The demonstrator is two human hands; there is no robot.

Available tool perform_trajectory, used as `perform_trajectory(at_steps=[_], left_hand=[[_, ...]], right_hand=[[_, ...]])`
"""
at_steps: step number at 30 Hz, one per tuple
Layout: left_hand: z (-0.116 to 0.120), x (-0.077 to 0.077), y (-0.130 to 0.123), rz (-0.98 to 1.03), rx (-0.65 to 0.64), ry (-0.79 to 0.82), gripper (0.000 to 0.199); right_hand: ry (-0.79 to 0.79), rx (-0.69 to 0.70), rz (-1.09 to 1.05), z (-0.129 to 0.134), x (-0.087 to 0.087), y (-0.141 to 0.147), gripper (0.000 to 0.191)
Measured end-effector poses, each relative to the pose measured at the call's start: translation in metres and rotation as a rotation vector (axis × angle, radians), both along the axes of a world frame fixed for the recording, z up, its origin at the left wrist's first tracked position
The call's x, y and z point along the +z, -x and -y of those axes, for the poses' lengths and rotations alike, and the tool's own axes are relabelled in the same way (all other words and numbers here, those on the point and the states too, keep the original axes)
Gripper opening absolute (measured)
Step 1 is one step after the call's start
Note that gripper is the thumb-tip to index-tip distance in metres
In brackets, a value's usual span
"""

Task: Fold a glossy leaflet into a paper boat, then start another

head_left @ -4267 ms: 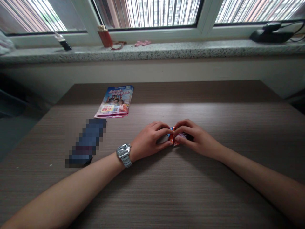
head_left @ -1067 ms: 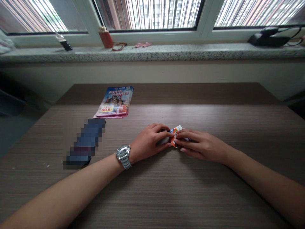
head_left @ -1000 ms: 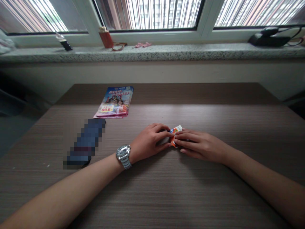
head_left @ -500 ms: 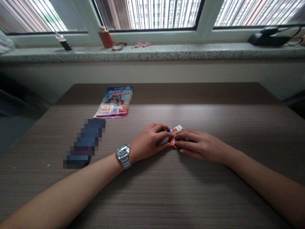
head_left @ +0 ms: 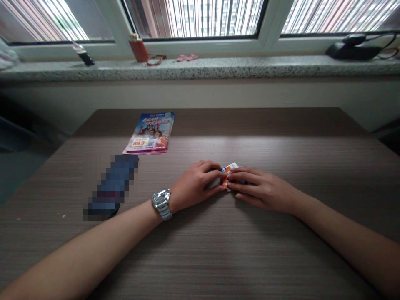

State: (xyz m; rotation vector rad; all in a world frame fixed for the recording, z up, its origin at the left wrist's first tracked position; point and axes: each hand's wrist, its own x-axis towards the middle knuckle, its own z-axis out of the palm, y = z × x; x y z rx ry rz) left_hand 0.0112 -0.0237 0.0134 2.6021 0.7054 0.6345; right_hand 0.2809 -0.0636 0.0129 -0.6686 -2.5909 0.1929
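A small printed paper piece [head_left: 225, 180], orange with white and blue, lies at mid-table between my two hands. Whether it is a folded sheet or a flat packet I cannot tell, since fingers cover much of it. My left hand [head_left: 197, 183], with a silver watch at the wrist, pinches its left edge between thumb and fingers. From the other side my right hand [head_left: 264, 188] has its fingertips closed on the right part and lies over it. A white corner shows above the right fingers.
A stack of colourful leaflets [head_left: 151, 132] lies at the back left of the brown table [head_left: 237, 258]. Nearer me is a dark blurred-out object [head_left: 112, 187]. The stone windowsill [head_left: 237, 68] behind holds a red case [head_left: 138, 50] and a black device with cables [head_left: 353, 50].
The fingertips of my right hand have shifted slightly left over the paper piece, and less of its lower orange part shows. My left hand has barely moved.
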Motion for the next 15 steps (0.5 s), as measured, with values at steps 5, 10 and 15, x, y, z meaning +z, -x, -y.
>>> perform_trajectory(at_steps=[5,10,15], left_hand=[[-0.0003,-0.0004,-0.0006,0.027,0.026,0.012,0.029],[0.0,0.002,-0.0005,0.021,0.078,0.03,0.037],[0.0014,0.0038,0.0002,0.024,0.123,0.029,0.032]], right_hand=[[-0.005,-0.084,0.031,-0.0012,-0.002,-0.0009,0.043],[0.0,-0.111,0.095,-0.0023,-0.0058,-0.0019,0.045],[0.07,-0.133,0.091,-0.0035,-0.0069,-0.0029,0.049]])
